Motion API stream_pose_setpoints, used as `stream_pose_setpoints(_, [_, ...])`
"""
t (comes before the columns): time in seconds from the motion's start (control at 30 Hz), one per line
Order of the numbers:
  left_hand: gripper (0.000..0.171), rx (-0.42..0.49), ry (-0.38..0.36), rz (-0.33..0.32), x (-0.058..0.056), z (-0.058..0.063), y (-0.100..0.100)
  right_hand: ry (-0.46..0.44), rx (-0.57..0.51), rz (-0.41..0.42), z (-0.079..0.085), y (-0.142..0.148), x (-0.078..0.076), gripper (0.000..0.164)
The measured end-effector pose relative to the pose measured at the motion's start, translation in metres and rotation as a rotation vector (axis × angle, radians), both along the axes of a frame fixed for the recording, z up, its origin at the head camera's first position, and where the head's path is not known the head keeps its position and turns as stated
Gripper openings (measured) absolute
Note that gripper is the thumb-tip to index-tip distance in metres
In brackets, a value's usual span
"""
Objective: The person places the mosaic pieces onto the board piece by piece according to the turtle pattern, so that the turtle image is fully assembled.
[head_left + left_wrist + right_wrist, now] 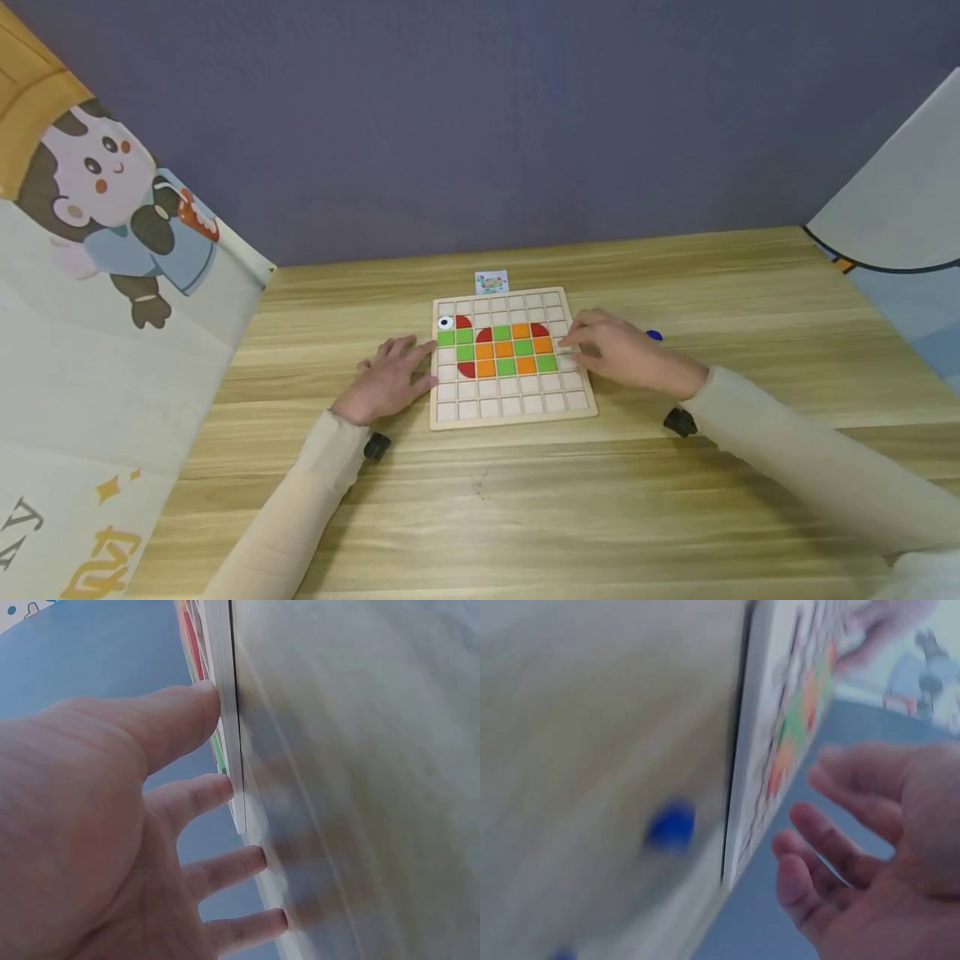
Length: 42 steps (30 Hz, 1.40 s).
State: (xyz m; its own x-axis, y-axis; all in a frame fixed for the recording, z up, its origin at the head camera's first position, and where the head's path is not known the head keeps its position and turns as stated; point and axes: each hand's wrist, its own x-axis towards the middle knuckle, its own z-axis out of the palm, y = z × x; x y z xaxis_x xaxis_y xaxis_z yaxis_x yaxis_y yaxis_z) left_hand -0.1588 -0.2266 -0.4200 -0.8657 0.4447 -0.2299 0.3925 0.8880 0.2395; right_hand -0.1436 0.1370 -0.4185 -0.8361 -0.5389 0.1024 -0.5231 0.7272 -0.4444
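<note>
A square wooden grid board [512, 406] lies on the table, with green, orange and red pieces forming a mosaic across its middle. At the mosaic's upper left sits a white eye piece [446, 322] with a black dot. My left hand [386, 387] has its fingers spread; in the left wrist view the thumb [184, 712] and a finger touch the board's edge. Over the board's right edge hovers my right hand [618, 350], fingers loosely bent. Nothing shows between them in the blurred right wrist view. A blue piece [654, 335] lies on the table behind that hand.
A small printed card [491, 282] touches the board's far edge. The wood-grain table [480, 517] meets a dark blue panel [480, 133] at the back. Black wrist cameras [680, 422] sit under both forearms. A second blue piece [562, 954] peeks in at the right wrist view's bottom.
</note>
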Motion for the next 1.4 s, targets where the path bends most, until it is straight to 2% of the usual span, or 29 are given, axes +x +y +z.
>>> stream_pose_setpoints(0.1, [0.062, 0.0, -0.003, 0.003, 0.001, 0.001, -0.001, -0.003, 0.003, -0.118, 0.006, 0.03, -0.008, 0.026])
stream_pose_setpoints(0.23, [0.062, -0.003, -0.004, 0.003, 0.002, 0.001, -0.003, -0.081, 0.044, -0.232, 0.002, 0.068, -0.015, 0.026])
stream_pose_setpoints(0.37, [0.062, 0.004, -0.001, 0.003, 0.001, 0.001, -0.003, -0.118, 0.042, -0.27, -0.006, 0.084, -0.013, 0.021])
stream_pose_setpoints(0.5, [0.062, 0.014, 0.0, 0.003, 0.001, 0.001, -0.004, -0.117, 0.034, -0.271, -0.011, 0.087, -0.013, 0.013])
stream_pose_setpoints(0.67, [0.062, 0.014, 0.004, 0.001, 0.001, 0.0, -0.005, -0.068, 0.016, -0.265, -0.013, 0.074, -0.013, 0.009])
stream_pose_setpoints(0.77, [0.062, 0.013, 0.007, 0.003, 0.001, 0.0, -0.005, -0.048, -0.009, -0.237, -0.011, 0.054, -0.013, 0.008])
stream_pose_setpoints(1.0, [0.062, 0.027, -0.001, 0.006, 0.001, 0.0, -0.003, -0.067, -0.065, -0.145, -0.005, 0.002, -0.022, 0.007])
stream_pose_setpoints(1.2, [0.062, 0.028, -0.002, 0.005, 0.001, 0.0, -0.001, -0.108, -0.082, -0.165, -0.007, -0.016, -0.028, 0.006])
stream_pose_setpoints(1.4, [0.062, 0.017, -0.012, 0.009, 0.0, 0.002, 0.0, -0.097, -0.079, -0.188, -0.011, -0.023, -0.032, 0.004])
